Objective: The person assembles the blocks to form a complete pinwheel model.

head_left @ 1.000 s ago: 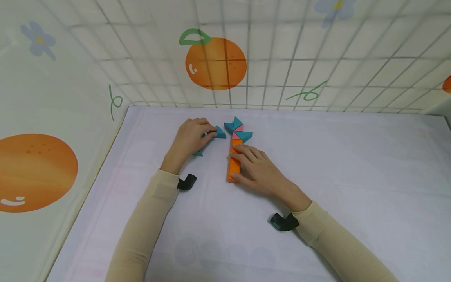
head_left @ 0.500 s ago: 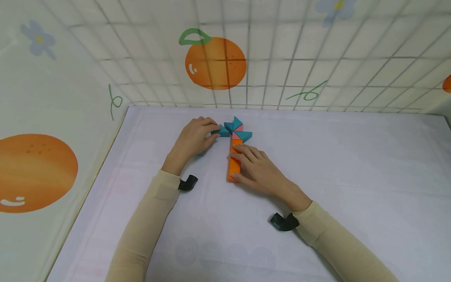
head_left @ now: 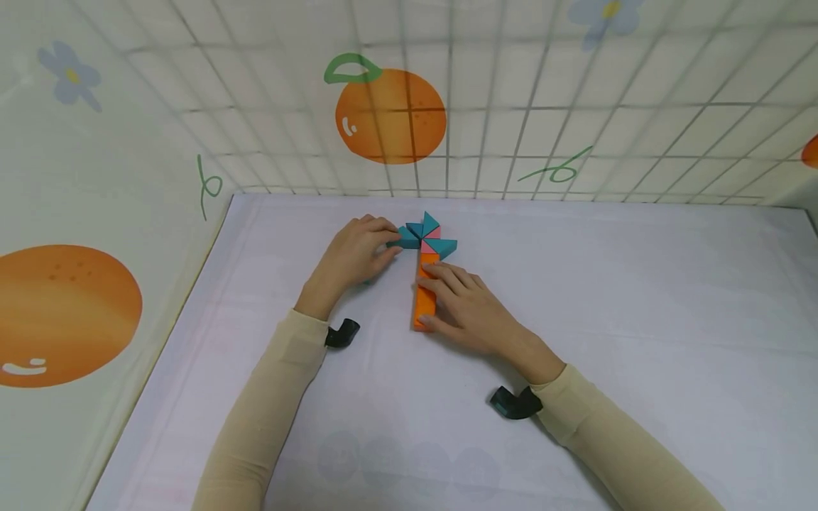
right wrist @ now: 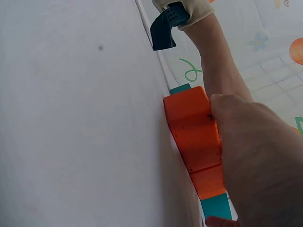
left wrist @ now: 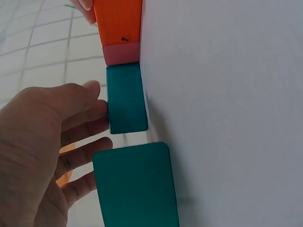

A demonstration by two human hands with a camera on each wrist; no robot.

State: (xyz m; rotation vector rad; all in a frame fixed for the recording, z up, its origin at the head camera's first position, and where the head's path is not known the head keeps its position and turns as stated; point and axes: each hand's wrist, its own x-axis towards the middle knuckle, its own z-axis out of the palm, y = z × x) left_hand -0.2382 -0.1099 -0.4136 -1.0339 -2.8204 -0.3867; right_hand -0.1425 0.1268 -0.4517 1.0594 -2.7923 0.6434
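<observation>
In the head view my left hand (head_left: 359,247) pinches a teal triangular block (head_left: 407,239) between thumb and fingertips, against the left side of a pinwheel of teal and pink triangular blocks (head_left: 431,228). Below the pinwheel runs a column of orange blocks (head_left: 425,298). My right hand (head_left: 476,309) lies along the column's right side, with fingertips resting on its top and thumb near its lower end. The left wrist view has the teal block near my fingers (left wrist: 127,99) and another teal block (left wrist: 136,187) closer to the camera, which my left hand hides in the head view.
A white cloth (head_left: 607,305) covers the table. Behind it stands a pale curtain printed with a grid and oranges (head_left: 391,117). Black camera mounts sit at both wrists, the left one (head_left: 343,333) and the right one (head_left: 515,403) close over the cloth.
My left hand has slid the teal triangular block to the right, from a gap away up to the pinwheel's left side. The right hand and the orange column have stayed in place.
</observation>
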